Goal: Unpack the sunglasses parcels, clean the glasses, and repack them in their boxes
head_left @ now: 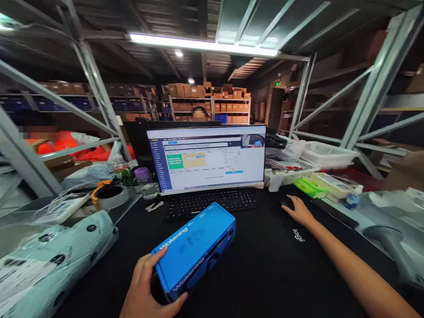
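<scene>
My left hand (149,287) grips the near end of a blue cardboard box (195,243) marked "Wakening", thumb on one side and fingers on top. The box is tilted above the black desk mat, its far end near the keyboard (212,203). To the right, my right hand (300,211) lies over a black computer mouse (286,203), fingers curved round it. A lit monitor (208,176) stands behind the keyboard, showing a page with a green panel and a small camera picture.
Pale green plastic parcels (79,243) lie at left, beside a tape roll (111,196) and a purple-lidded jar (144,183). At right are a barcode scanner (391,247), a small bottle (353,198) and a white basket (326,154). Two people are beyond the desk.
</scene>
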### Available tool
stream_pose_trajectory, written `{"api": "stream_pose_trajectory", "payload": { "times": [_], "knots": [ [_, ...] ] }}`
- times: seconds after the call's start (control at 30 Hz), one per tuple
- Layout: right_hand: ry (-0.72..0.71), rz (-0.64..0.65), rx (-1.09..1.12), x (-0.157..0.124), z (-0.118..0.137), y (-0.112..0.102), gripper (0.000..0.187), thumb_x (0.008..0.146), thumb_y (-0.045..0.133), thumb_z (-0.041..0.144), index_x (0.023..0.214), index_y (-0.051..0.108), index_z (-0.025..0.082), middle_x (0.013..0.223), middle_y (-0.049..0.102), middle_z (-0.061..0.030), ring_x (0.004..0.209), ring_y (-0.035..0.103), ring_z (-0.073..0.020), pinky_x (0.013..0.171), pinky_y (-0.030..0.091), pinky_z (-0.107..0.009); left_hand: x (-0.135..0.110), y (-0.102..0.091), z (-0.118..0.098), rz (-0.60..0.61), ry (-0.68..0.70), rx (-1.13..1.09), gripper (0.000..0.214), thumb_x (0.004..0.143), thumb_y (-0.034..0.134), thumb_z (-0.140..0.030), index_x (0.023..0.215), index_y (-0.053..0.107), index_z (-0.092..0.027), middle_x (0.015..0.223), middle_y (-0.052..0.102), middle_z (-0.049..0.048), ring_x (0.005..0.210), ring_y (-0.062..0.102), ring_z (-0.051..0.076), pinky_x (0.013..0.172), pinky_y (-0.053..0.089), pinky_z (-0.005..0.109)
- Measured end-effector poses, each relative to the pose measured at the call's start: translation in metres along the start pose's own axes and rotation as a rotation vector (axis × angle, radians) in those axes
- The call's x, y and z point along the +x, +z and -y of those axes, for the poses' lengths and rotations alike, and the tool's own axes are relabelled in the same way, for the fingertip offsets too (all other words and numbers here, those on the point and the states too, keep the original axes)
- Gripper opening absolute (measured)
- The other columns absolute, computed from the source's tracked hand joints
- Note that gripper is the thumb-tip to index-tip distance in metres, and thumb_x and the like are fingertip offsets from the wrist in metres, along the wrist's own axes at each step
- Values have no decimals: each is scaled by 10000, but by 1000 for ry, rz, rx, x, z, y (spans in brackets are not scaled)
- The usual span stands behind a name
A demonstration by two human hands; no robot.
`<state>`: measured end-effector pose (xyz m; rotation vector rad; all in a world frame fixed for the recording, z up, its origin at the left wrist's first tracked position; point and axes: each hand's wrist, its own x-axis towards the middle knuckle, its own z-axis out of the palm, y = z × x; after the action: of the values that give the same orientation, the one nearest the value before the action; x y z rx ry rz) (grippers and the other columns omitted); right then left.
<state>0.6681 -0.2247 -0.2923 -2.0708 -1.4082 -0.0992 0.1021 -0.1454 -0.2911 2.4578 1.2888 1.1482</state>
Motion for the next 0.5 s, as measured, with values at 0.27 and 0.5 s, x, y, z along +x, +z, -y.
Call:
{"api": "stream_pose_trajectory", "payload": {
  "times": [0.27, 0.5],
  "knots": [
    [-54, -131, -62, 19, -33, 46, 532, 832, 492, 439, 1254, 606, 135, 1274, 616, -201, 1218, 601, -383, 1076, 465, -537, -8, 17, -44, 34, -264, -106, 856, 571, 775, -368, 1362, 464, -274, 1388, 448, 98, 1215, 579, 346, 1033, 515, 517],
    [-138, -160, -41, 26, -61, 59, 511, 797, 530, 482, 1207, 626, 191, 1200, 684, -168, 1150, 666, -359, 1022, 523, -496, -3, 27, -52, 30, -336, -156, 920, 581, 777, -388, 1413, 396, -289, 1379, 473, 111, 1249, 562, 364, 942, 556, 485]
  ]
}}
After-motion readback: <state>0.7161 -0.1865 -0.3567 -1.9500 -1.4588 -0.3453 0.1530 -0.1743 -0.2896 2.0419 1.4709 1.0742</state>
